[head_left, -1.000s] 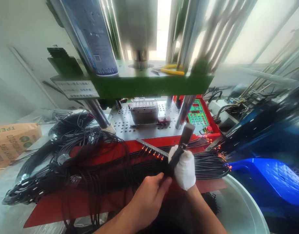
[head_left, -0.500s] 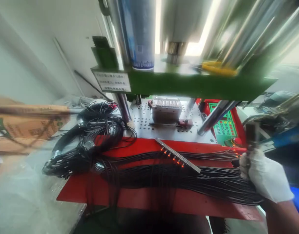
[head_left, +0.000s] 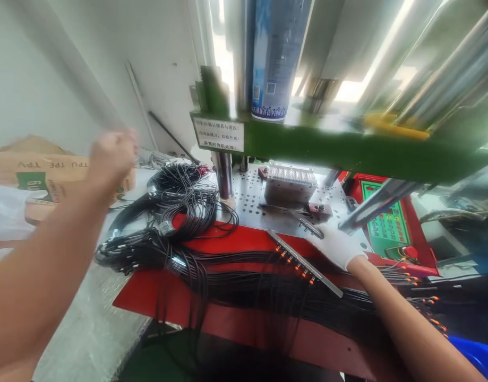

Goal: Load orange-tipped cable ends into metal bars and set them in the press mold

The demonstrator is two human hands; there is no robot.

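My right hand (head_left: 336, 245), in a white glove, reaches onto the perforated steel plate (head_left: 249, 197) of the press. Its fingertips close around a small metal handle (head_left: 309, 228) in front of the grey mould block (head_left: 290, 183). Just below it a metal bar (head_left: 304, 263) carrying a row of orange-tipped black cables (head_left: 244, 281) lies across the red table (head_left: 244, 239). My left hand (head_left: 113, 154) is raised at the far left, blurred, its back toward me, touching nothing I can see. Its fingers are smeared.
A green press frame (head_left: 347, 148) with steel columns overhangs the plate, with a spray can (head_left: 279, 58) and yellow pliers (head_left: 395, 127) on top. A red control panel (head_left: 389, 229) sits right. Coiled black cables (head_left: 176, 201) and cardboard boxes (head_left: 36, 170) lie left.
My view swung left. The right hand let go of the dark tool it held upright and moved in to the plate. The left hand left the cables and rose to the far left.
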